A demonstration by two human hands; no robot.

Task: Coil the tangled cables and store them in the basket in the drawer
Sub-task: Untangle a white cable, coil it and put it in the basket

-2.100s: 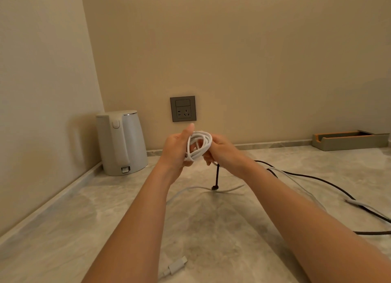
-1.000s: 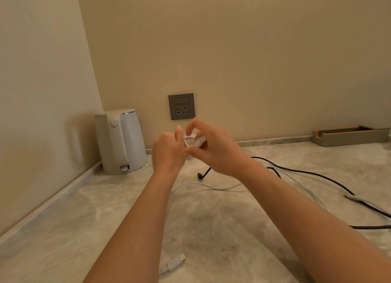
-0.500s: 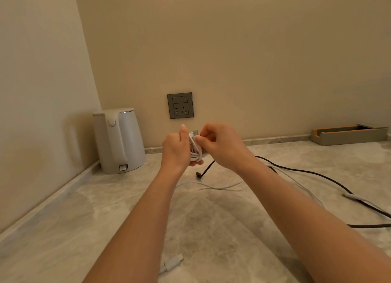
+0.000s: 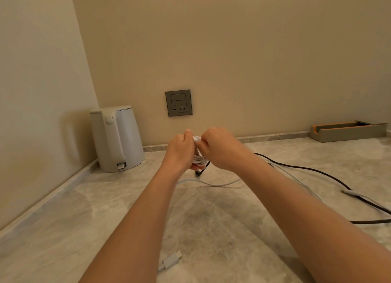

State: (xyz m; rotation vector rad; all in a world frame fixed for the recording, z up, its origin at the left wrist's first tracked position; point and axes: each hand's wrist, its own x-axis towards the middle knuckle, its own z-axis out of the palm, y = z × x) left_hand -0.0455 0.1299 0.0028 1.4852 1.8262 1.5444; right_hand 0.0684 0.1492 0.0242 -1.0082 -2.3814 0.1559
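Note:
A small coil of white cable (image 4: 197,155) is held above the marble counter, between both hands. My left hand (image 4: 179,150) grips the coil from the left. My right hand (image 4: 219,148) pinches the cable at the coil's top, fingers curled; most of the coil is hidden behind them. A black cable (image 4: 317,171) trails across the counter to the right, its plug end (image 4: 197,173) just under the hands. Another white cable (image 4: 211,184) lies on the counter, with a white connector (image 4: 171,260) near the front. No drawer or basket is in view.
A white electric kettle (image 4: 117,137) stands in the back left corner. A grey wall socket (image 4: 178,102) is on the wall behind the hands. A low grey and orange tray (image 4: 347,131) sits at the back right against the wall.
The wide white loops have been drawn into a tight bundle between my hands. My right hand moved from the coil's side to its top. The black plug end shifted slightly.

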